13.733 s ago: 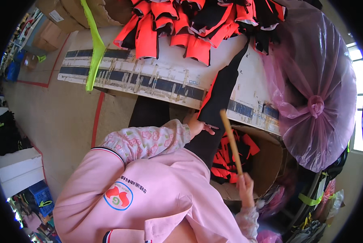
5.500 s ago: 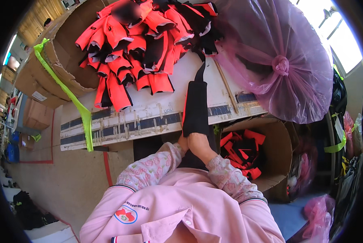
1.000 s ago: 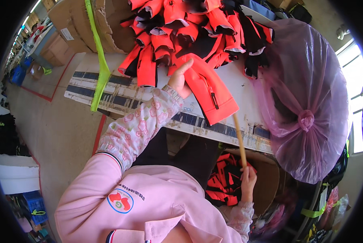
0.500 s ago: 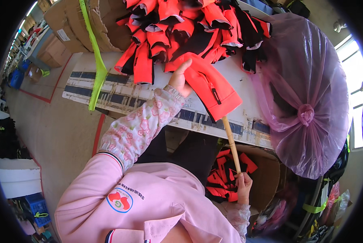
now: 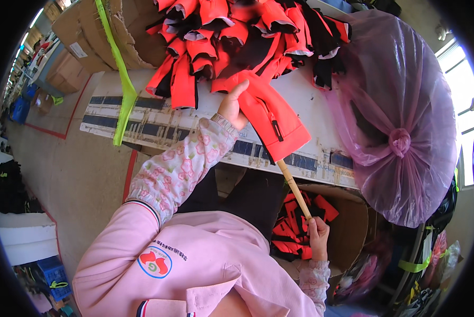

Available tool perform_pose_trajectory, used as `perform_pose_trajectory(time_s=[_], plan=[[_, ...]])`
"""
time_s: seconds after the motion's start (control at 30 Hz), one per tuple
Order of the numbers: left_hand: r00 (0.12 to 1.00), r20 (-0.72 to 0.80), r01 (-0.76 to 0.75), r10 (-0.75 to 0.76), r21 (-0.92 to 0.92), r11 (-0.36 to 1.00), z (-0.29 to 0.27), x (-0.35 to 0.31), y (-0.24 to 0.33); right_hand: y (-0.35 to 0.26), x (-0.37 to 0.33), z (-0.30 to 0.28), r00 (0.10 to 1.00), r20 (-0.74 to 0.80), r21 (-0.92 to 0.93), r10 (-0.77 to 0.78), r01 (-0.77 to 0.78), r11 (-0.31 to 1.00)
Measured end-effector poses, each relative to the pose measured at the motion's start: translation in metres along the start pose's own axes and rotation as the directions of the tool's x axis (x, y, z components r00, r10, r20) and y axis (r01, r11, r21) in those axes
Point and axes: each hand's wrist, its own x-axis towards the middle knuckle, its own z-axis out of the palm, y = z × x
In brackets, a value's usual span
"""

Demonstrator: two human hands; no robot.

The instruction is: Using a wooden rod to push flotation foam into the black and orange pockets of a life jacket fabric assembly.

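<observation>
My left hand (image 5: 232,109) grips a neon orange-red fabric tube (image 5: 282,117) with a black zipper, its thumb on top and the fingers mostly hidden behind. A thin wooden stick (image 5: 295,188) runs into the tube's lower end; the stick's far tip is out of sight inside or behind the cloth. Lower right, my right hand (image 5: 318,239) pinches the stick's near end between thumb and fingers. Beyond the tube, a heap of similar orange and black fabric pieces (image 5: 215,45) covers the back of the worn white board (image 5: 205,100).
An open carton (image 5: 353,222) with more orange and black pieces stands below the board, near my right hand. A knotted pink plastic bag (image 5: 406,105) bulges at the right. A neon yellow strip (image 5: 126,100) hangs over the board's left side, before a torn cardboard box (image 5: 89,37).
The tube's lower end has swung slightly left and down. My right hand has moved a little upward, and the stick leans more to the left. Both holds stay the same.
</observation>
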Motion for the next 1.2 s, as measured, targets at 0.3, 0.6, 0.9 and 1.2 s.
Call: perform_pose_trajectory(time_s=[0.3,0.6,0.9,1.2], plan=[[0.997,-0.071,0.041,-0.025,0.231,0.972,0.020,-0.041,-0.049,-0.028,0.026,0.035,0.972,-0.004,-0.218,-0.235,0.229,0.949],[0.992,-0.107,-0.024,0.068,0.366,0.930,0.019,-0.056,-0.068,-0.035,0.041,0.076,0.992,0.057,0.089,-0.113,0.108,0.990],[0.993,0.010,-0.119,0.121,0.262,0.958,0.033,-0.048,-0.011,-0.043,0.036,0.071,0.996,0.022,0.089,-0.092,0.090,0.992],[0.994,0.080,-0.089,0.073,0.218,0.972,0.027,-0.041,0.011,-0.033,0.013,0.059,0.997,-0.082,0.229,-0.004,0.023,0.973]])
